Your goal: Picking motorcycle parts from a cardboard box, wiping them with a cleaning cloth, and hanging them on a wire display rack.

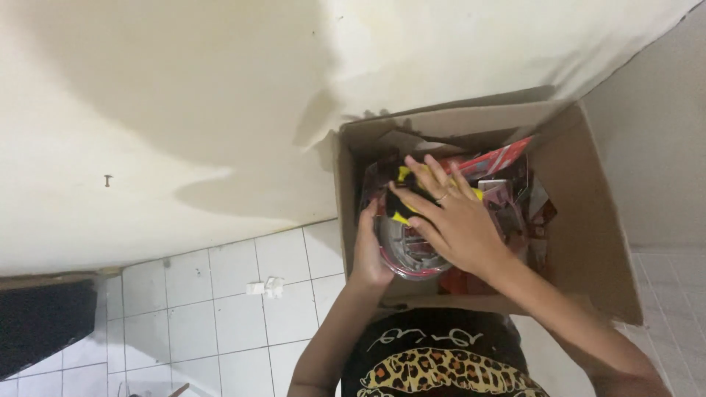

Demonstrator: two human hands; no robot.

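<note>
- Cream plastered wall (184,110) across the upper left of the frame; white tiled floor (220,309) at lower left.
- Open brown cardboard box (588,242) at centre right, flaps spread, giving both hands room inside.
- Red and dark packets (507,158) crammed at the box's far side, some on edge.
- Round clear plastic container with a red rim (412,257) at the box's near left, tilted for lifting.
- Right hand (460,228) laid over it, fingers (426,176) spread, pressing a black-and-yellow object (401,202) down.
- Left hand (368,254) cupping the container's left edge, fingers curled round it.
</note>
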